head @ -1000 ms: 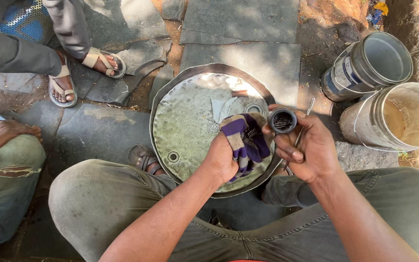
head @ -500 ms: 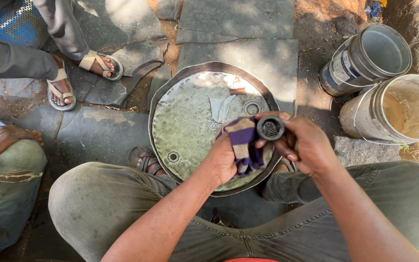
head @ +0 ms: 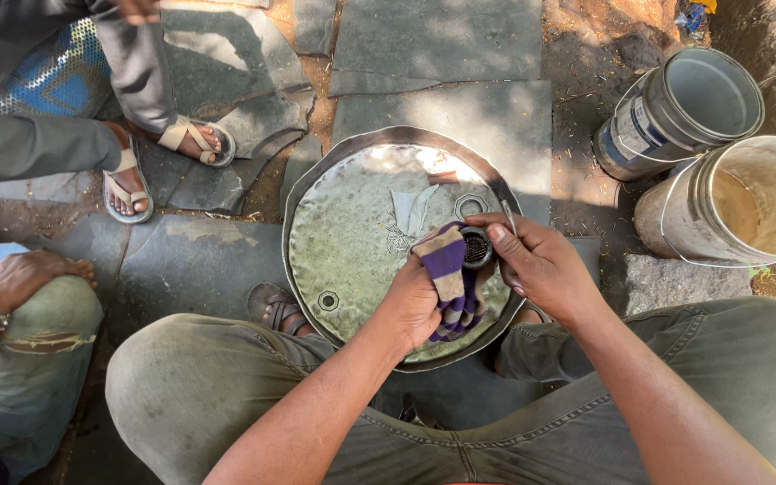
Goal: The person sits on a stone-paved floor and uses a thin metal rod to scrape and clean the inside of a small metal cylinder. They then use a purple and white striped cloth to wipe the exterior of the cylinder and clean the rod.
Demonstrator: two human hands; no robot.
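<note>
Hands meet over a round metal drum lid (head: 352,260) that lies on the stone paving between the person's knees. Left hand (head: 417,301) has its grip closed on a purple and cream striped cloth (head: 449,274), pressed against a small dark round part (head: 476,249). Right hand (head: 536,265) holds that part from the 3 o'clock side, fingers wrapped about its rim; a thin metal rod (head: 507,216) shows above the knuckles. Both sit at the lid's 4 o'clock edge. Up at 1 o'clock from the lid stand two buckets, a grey one (head: 684,108) and, touching it, a cream one (head: 747,202). At 10 o'clock a second person's sandalled feet (head: 159,162) rest on the stones; at 9 o'clock a third person's hand (head: 24,274) lies on a knee.
</note>
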